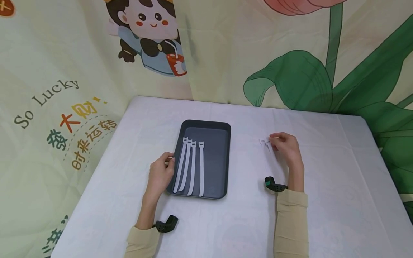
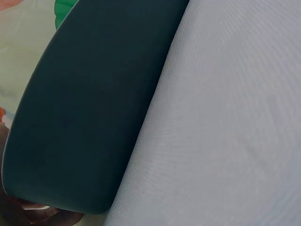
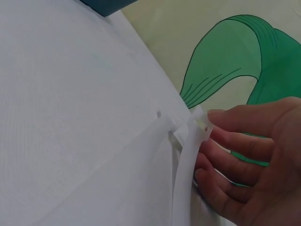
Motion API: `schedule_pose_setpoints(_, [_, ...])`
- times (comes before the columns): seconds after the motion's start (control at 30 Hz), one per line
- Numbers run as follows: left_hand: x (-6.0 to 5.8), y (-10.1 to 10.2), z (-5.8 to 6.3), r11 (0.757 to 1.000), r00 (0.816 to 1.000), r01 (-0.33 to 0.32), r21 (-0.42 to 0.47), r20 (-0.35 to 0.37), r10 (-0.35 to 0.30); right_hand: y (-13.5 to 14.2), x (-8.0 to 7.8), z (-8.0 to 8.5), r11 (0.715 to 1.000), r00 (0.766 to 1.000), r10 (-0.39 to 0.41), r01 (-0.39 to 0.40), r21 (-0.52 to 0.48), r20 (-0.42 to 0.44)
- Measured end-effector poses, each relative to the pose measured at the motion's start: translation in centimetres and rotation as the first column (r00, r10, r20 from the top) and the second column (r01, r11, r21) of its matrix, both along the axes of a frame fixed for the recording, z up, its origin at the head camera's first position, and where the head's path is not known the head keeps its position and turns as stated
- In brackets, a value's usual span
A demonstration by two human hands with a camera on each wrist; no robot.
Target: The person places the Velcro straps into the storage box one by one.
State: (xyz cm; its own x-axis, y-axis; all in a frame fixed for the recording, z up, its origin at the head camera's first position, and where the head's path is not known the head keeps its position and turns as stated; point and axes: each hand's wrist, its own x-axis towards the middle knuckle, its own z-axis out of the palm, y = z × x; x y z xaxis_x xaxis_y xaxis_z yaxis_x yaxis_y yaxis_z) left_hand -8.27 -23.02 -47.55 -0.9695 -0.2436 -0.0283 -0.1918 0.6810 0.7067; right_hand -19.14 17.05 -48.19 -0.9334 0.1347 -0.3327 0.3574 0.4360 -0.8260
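A dark grey tray [image 1: 215, 161] lies on the white-covered table, with several white hook-and-loop cable ties [image 1: 201, 168] side by side in its left half, their slotted heads toward the far end. My left hand [image 1: 160, 174] grips the tray's left side; in the left wrist view the tray's wall [image 2: 89, 108] hides most of its fingers. To the right of the tray, my right hand [image 1: 287, 147] pinches a white cable tie [image 3: 188, 165] near its slotted head, and its strap hangs down toward me. Another white cable tie [image 3: 141, 150] is close beside it.
The white tablecloth [image 1: 245, 222] spreads around the tray. Behind the table's far edge hangs a printed curtain [image 1: 219, 71] with a cartoon figure and large green leaves. Each wrist wears a small black camera [image 1: 275, 184].
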Motion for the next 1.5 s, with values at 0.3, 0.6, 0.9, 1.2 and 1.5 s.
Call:
schedule_pose_setpoints(0.3, [0.1,0.1,0.0,1.000,1.000,0.000,-0.015,-0.006,0.000,0.6,0.2,0.1,0.996,0.996,0.083,-0.084,0.015,0.033])
schedule_pose_setpoints(0.6, [0.0,0.2,0.0,1.000,1.000,-0.004,-0.011,-0.001,0.004,0.7,0.1,0.5,0.991,0.991,0.135,-0.135,0.015,0.008])
schedule_pose_setpoints(0.9, [0.0,0.2,0.0,1.000,1.000,-0.002,-0.011,0.003,0.002,0.8,0.6,1.9,0.991,0.990,0.132,-0.131,0.040,-0.039])
schedule_pose_setpoints(1.2, [0.0,0.0,-0.1,1.000,1.000,0.000,-0.017,-0.002,0.000,0.7,1.2,3.7,0.994,0.986,0.105,-0.103,0.027,-0.131])
schedule_pose_setpoints(1.5, [0.0,0.0,-0.1,1.000,1.000,0.000,-0.022,-0.003,0.000,-0.8,1.8,5.2,0.988,0.953,0.142,-0.154,-0.021,-0.269])
